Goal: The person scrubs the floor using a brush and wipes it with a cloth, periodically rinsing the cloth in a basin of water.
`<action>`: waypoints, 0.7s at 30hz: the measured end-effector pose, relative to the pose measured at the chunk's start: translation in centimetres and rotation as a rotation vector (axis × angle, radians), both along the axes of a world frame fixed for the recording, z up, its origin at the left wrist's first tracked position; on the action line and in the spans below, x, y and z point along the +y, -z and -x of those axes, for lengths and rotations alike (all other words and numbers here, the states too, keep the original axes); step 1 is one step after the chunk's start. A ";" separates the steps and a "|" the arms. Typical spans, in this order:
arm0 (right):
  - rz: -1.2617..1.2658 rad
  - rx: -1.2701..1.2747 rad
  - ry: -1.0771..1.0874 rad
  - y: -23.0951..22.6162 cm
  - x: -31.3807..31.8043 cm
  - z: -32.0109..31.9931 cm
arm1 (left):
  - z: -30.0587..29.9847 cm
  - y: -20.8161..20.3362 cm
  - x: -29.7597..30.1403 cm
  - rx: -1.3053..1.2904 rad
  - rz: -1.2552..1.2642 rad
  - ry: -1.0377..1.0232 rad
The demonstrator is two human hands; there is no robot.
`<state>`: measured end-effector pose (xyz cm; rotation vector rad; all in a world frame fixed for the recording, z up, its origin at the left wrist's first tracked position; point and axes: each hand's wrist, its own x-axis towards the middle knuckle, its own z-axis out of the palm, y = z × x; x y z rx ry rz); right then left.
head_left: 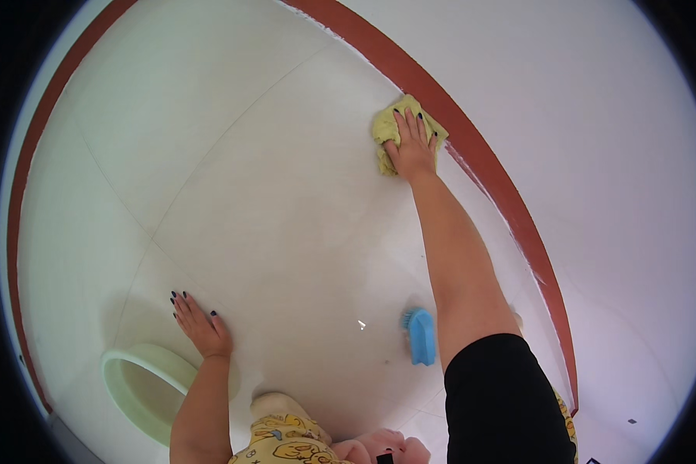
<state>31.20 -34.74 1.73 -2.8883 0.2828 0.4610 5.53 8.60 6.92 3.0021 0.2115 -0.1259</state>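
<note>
My right hand [414, 148] reaches far forward and holds a crumpled yellow-green cloth [390, 124] down against the pale floor. Its fingers spread over the top, with the thumb at the cloth's left side. The cloth touches the lower edge of the dark red skirting [479, 143]. My left hand [201, 326] lies flat on the floor at the lower left, its fingers stretched out and nothing in it. Close beside that wrist stands a light green basin [118, 387], partly hidden by my left forearm. A blue scrubbing brush [421, 340] rests on the floor left of my right arm.
A white wall [595, 170] rises above the skirting on the right. White smears run along the skirting's lower edge. More red skirting [25, 201] borders the floor [271, 201] on the left. My knee in yellow patterned cloth and a pink item [383, 447] show at the bottom.
</note>
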 end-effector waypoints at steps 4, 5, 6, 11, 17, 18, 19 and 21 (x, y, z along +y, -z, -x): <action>0.011 -0.016 0.002 0.1 -1.7 2.6 | 0.1 0.1 0.3 0.000 -0.037 -0.013; 0.020 -0.013 0.002 0.0 -2.3 3.3 | 0.1 0.1 0.1 -0.007 -0.041 -0.010; 0.023 -0.011 0.019 -0.1 -2.9 4.1 | 0.1 0.1 0.0 -0.009 -0.036 -0.011; 0.087 -0.006 0.085 -0.2 -5.0 8.4 | 0.2 -0.4 0.3 -0.005 -0.017 -0.014; -0.078 -0.158 0.152 1.5 -10.9 15.6 | -0.1 -0.4 -0.7 0.005 0.025 -0.042; -0.077 -0.160 0.128 2.0 -10.5 16.3 | 0.0 -0.4 -0.4 0.002 0.028 -0.065; -0.068 -0.144 0.241 2.3 -10.2 16.7 | 0.2 -0.4 -0.2 -0.011 0.036 -0.049; -0.062 -0.129 0.318 2.3 -8.4 14.8 | 0.3 -0.4 0.1 -0.028 0.042 -0.068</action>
